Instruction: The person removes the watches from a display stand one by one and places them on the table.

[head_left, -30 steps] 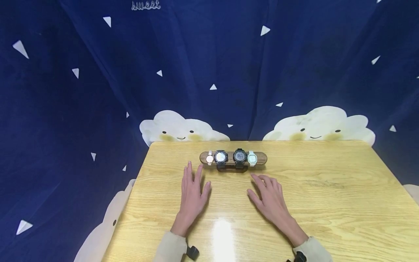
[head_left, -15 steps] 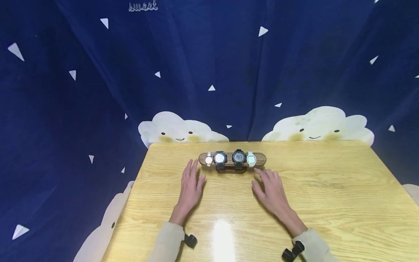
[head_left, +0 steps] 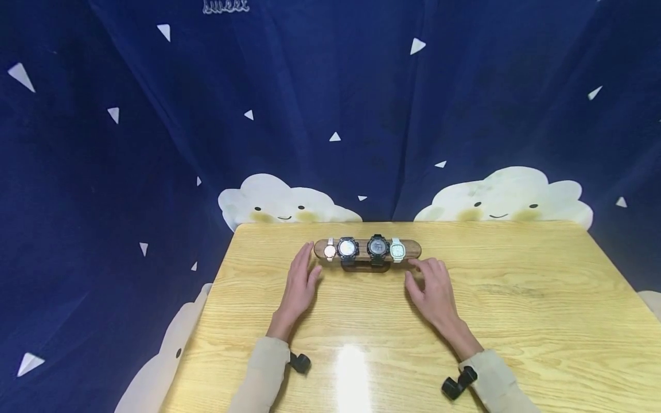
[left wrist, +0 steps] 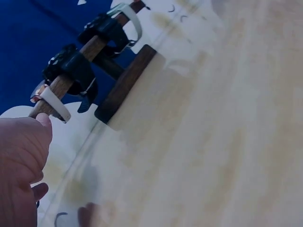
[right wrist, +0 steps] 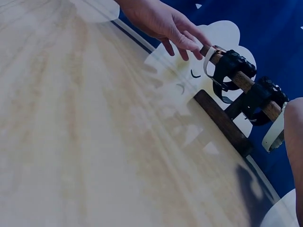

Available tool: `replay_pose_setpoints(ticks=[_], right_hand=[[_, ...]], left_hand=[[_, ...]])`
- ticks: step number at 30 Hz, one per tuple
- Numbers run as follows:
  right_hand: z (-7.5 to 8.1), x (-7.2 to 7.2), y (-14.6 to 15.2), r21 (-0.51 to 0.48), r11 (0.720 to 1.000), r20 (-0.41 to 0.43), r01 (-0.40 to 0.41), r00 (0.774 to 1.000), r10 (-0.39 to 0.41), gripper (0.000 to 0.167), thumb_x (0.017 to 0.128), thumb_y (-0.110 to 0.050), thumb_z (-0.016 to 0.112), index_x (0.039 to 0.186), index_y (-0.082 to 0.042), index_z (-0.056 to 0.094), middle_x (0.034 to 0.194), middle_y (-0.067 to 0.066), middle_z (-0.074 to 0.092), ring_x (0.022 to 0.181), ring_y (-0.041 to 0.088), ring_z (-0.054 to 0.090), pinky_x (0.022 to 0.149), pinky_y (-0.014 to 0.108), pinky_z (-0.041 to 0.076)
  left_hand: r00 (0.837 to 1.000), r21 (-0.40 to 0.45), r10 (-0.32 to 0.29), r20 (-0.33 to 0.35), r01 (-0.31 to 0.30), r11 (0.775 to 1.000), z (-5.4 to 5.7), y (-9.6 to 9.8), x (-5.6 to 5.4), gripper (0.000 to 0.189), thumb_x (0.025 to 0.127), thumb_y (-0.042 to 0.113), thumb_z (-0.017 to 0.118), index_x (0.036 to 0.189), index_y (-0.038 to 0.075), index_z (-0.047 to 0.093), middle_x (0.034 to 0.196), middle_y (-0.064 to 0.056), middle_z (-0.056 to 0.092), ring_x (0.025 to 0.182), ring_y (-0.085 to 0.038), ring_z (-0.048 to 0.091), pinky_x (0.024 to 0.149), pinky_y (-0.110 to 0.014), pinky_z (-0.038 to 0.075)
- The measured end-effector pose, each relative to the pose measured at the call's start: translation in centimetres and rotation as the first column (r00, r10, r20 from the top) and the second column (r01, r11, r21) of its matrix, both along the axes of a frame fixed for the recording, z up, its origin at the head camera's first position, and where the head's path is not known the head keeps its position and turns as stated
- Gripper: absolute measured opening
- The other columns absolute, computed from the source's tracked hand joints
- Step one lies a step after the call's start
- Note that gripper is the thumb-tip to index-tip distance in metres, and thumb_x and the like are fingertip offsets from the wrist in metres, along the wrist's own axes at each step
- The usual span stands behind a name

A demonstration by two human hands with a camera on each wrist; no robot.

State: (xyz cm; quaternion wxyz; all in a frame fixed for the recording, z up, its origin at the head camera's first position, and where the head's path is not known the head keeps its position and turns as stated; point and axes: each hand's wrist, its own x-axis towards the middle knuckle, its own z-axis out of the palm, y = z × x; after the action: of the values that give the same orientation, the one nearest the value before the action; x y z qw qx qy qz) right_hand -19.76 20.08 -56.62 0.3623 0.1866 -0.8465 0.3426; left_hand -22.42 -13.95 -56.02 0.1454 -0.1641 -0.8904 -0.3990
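A wooden watch stand [head_left: 364,250], a rounded bar on a post and base [right wrist: 222,123], stands near the table's back edge. Along the bar, from the left, sit a small white-strapped watch [head_left: 330,251], a black watch with a pale dial [head_left: 348,247], a black watch with a dark dial [head_left: 378,246] and a pale mint square-faced watch [head_left: 397,251]. My left hand [head_left: 299,282] is by the bar's left end, fingers extended; whether it touches is unclear. Just below the right end is my right hand [head_left: 435,291], fingers loosely bent, holding nothing.
The light wooden table [head_left: 516,321] extends to both sides and toward me. Behind it hangs a dark blue curtain [head_left: 330,86] with white triangles and smiling clouds. Small black cameras [head_left: 300,362] are worn at both wrists. Bright glare lies on the table's front middle.
Both hands have moved forward to the stand's two ends. The right hand has also shifted a little to the right. The stand and watches stay in place.
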Motion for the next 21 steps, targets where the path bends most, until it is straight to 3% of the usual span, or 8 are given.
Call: replay_pose_setpoints(ticks=[8, 17, 21], right_hand=[[0.3, -0.6, 0.2, -0.004, 1.000, -0.010, -0.020, 1.000, 0.020, 0.025, 0.090, -0.017, 0.068, 0.105, 0.003, 0.072, 0.091, 0.017, 0.065, 0.082, 0.027, 0.050, 0.073, 0.032, 0.037], [1.5, -1.7, 0.2, -0.019, 0.999, -0.044, -0.047, 0.998, 0.046, 0.026, 0.090, -0.017, 0.069, 0.105, 0.004, 0.071, 0.087, 0.017, 0.062, 0.081, 0.029, 0.051, 0.074, 0.035, 0.038], [2.3, -2.1, 0.1, -0.018, 0.997, -0.032, -0.069, 0.997, 0.068, 0.030, 0.088, -0.014, 0.073, 0.113, 0.002, 0.073, 0.084, 0.014, 0.060, 0.076, 0.029, 0.051, 0.072, 0.035, 0.037]], left_hand=[[0.994, 0.030, -0.033, 0.107, 0.030, 0.999, 0.5, -0.6, -1.0, 0.064, 0.108, 0.027, 0.056, 0.166, 0.022, 0.029, 0.168, -0.017, 0.030, 0.155, -0.037, 0.027, 0.127, -0.059, 0.023], [0.981, 0.161, -0.160, 0.112, 0.141, 0.977, 2.1, -1.4, -2.4, 0.057, 0.103, 0.017, 0.065, 0.156, 0.005, 0.046, 0.156, -0.020, 0.049, 0.146, -0.040, 0.044, 0.123, -0.054, 0.034], [0.964, 0.193, -0.186, 0.191, 0.149, 0.970, 2.9, -1.6, -2.7, 0.058, 0.103, 0.018, 0.067, 0.157, 0.011, 0.047, 0.160, -0.013, 0.047, 0.149, -0.034, 0.041, 0.125, -0.051, 0.033]])
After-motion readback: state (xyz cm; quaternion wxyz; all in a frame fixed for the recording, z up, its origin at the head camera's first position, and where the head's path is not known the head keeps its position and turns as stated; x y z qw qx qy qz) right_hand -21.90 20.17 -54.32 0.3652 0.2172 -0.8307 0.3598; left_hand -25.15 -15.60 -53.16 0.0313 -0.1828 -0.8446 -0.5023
